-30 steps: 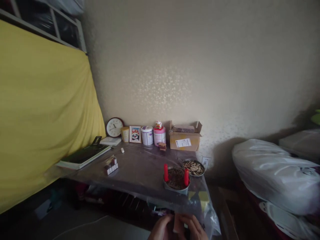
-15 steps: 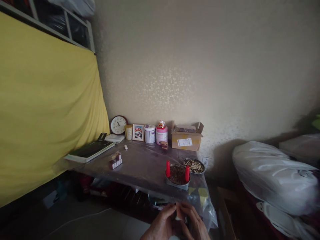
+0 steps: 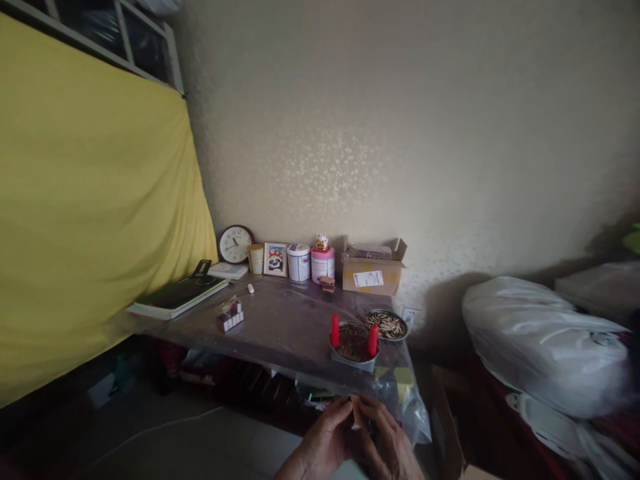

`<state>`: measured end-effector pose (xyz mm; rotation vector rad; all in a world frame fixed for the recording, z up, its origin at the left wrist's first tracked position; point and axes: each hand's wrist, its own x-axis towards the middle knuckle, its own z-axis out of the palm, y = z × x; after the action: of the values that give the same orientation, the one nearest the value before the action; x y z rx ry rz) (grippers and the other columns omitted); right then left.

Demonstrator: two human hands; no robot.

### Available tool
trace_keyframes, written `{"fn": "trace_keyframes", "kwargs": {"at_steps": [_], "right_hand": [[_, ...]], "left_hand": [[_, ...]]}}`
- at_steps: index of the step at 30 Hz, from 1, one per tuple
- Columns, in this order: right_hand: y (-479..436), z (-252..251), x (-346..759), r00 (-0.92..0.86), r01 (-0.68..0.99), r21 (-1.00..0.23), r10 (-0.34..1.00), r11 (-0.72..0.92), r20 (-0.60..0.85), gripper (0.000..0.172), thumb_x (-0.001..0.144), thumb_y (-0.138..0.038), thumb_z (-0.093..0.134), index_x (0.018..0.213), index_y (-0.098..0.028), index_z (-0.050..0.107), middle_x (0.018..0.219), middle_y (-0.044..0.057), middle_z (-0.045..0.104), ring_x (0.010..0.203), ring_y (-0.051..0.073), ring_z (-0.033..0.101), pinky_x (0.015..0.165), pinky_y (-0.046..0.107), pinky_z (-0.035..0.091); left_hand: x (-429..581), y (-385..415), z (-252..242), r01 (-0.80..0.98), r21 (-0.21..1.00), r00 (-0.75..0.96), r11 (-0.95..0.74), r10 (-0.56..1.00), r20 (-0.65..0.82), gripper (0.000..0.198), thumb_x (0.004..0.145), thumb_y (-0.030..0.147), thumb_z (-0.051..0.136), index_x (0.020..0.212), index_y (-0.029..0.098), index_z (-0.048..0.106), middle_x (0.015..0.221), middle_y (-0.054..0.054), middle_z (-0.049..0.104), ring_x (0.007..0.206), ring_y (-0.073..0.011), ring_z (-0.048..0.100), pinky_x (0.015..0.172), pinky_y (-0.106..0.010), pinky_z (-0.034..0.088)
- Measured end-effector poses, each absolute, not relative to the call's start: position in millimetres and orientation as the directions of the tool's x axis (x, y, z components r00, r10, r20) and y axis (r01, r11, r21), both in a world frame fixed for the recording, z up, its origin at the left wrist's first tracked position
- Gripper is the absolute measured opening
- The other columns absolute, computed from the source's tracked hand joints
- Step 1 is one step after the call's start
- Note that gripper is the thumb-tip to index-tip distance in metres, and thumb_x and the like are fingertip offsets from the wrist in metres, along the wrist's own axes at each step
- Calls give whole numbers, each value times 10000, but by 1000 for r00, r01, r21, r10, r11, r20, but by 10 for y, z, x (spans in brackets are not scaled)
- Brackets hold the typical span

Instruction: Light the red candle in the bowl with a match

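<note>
Low in the head view, in front of the table's near edge, my left hand (image 3: 326, 435) and my right hand (image 3: 389, 441) meet around a small brownish cardboard box (image 3: 355, 409), which looks like a matchbox. Both hands have their fingers closed on it, thumb and fingertips pressing its sides. Much of the box is hidden by the fingers. Just beyond, a bowl (image 3: 354, 361) of dark grainy stuff carries two upright red candles (image 3: 335, 331). Behind it lies a round dish (image 3: 369, 326) of thin pale sticks, like matchsticks.
On the plastic-covered table (image 3: 280, 313) stand a small group of little boxes (image 3: 231, 317), a black-covered book (image 3: 180, 295), a clock (image 3: 236, 244), a picture frame (image 3: 275, 259), two tins (image 3: 299, 263) and a cardboard box (image 3: 371, 275). White bags (image 3: 540, 347) bulge at right; a yellow curtain (image 3: 100, 200) hangs left.
The view has shifted slightly, so the table things sit a little higher. My hands stay together on the small box, with only slight finger movement.
</note>
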<state>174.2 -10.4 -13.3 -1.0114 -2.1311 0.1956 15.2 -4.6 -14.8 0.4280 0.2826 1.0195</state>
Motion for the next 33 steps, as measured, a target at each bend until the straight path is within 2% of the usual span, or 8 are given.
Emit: {"fn": "trace_keyframes", "kwargs": {"at_steps": [11,16,20,25,29,33], "right_hand": [[-155,-60,1669,-328,590,-503,756,632,566,350,775,-94,484,1096,-215,551,1187,92,591,1079,198,593,912,319,510],[-162,-76,1646,-290,587,-517,758,623,584,284,774,-85,468,1011,-211,560,1098,87,592,1012,199,599,866,327,524],[-157,-86,1639,-292,589,-509,753,627,590,266,781,-79,468,998,-211,550,1070,86,582,981,195,597,832,321,529],[-167,-58,1648,-323,611,-465,738,641,593,244,784,-106,498,997,-213,551,1071,76,589,985,196,598,843,318,527],[-155,-10,1691,-378,619,-450,747,643,547,241,819,-240,579,1059,-218,563,1095,75,599,1018,213,586,887,345,506],[-95,6,1753,-334,627,-497,783,601,525,150,902,-250,474,978,-220,600,988,59,629,941,192,605,828,326,519]], "left_hand": [[146,-68,-171,-735,478,512,480,856,-73,117,819,194,597,927,174,638,850,-15,666,750,-122,614,695,-258,447],[145,-71,-180,-722,479,528,500,845,-87,178,812,177,603,989,166,621,927,-41,660,808,-139,622,728,-272,456],[145,-84,-176,-711,482,533,511,840,-103,186,807,173,609,993,171,621,898,-34,663,786,-133,626,740,-277,463],[153,-81,-168,-708,505,506,493,853,-123,181,813,233,605,982,171,625,929,-36,665,786,-129,620,710,-260,468],[133,-61,-163,-687,548,469,477,867,-168,170,797,274,615,930,171,637,845,-24,683,731,-124,618,657,-241,458],[118,-31,-213,-600,604,460,524,844,-276,222,794,328,579,909,150,646,764,-38,706,642,-139,628,581,-247,440]]}}
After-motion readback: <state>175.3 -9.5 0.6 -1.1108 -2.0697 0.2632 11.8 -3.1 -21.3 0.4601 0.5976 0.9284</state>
